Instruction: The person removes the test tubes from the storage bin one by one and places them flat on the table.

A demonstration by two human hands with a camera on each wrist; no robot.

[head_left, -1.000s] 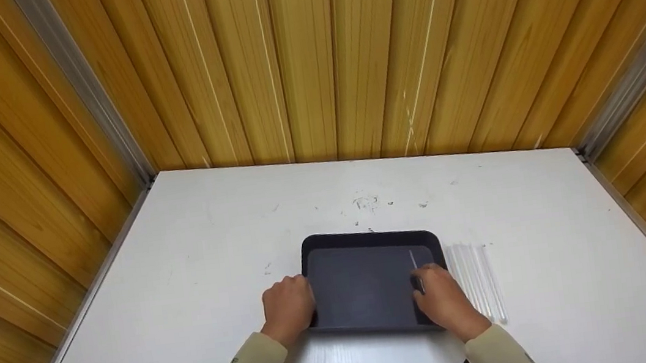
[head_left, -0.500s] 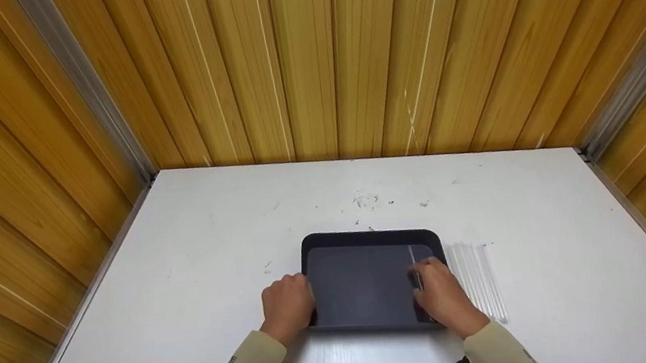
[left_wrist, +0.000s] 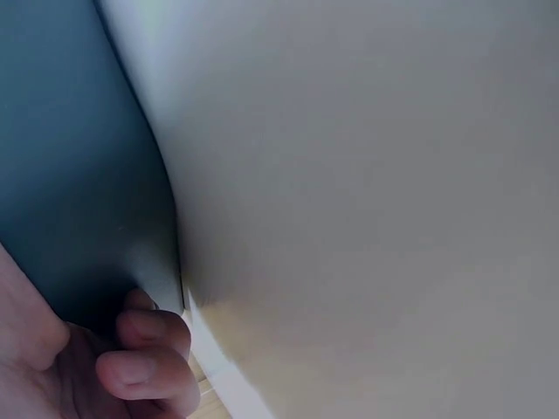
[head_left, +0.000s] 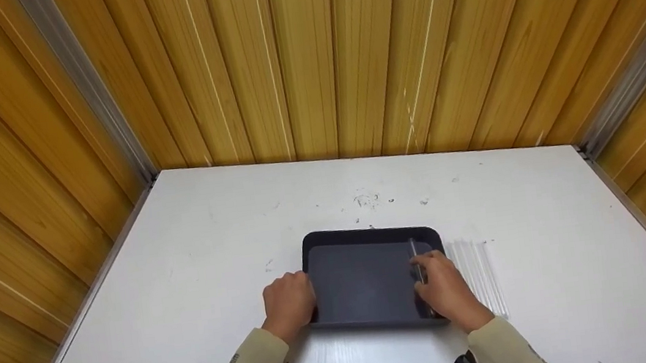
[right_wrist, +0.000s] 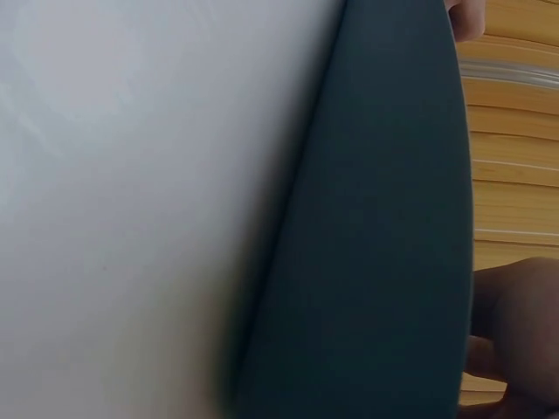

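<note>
A dark rectangular tray (head_left: 360,282) rests on the white table. My left hand (head_left: 288,301) grips its left wall; in the left wrist view the fingers (left_wrist: 144,362) curl at the tray's side. Over the tray's right part, my right hand (head_left: 444,287) pinches a thin clear tube (head_left: 413,249) between thumb and fingers. The tube lies lengthwise along the right wall, and its middle is hidden by the hand. Just outside that wall, several similar clear tubes (head_left: 481,276) lie side by side. The tray's outer wall (right_wrist: 367,218) covers part of the right hand in the right wrist view.
The white table (head_left: 213,238) carries a few dark scuff marks beyond the tray. Wood-patterned panels (head_left: 309,66) enclose it at the back and both sides, with metal corner posts (head_left: 86,87).
The right hand has shifted slightly, and the tube it pinches shows more clearly above the fingers. The left hand and tray stay nearly in place.
</note>
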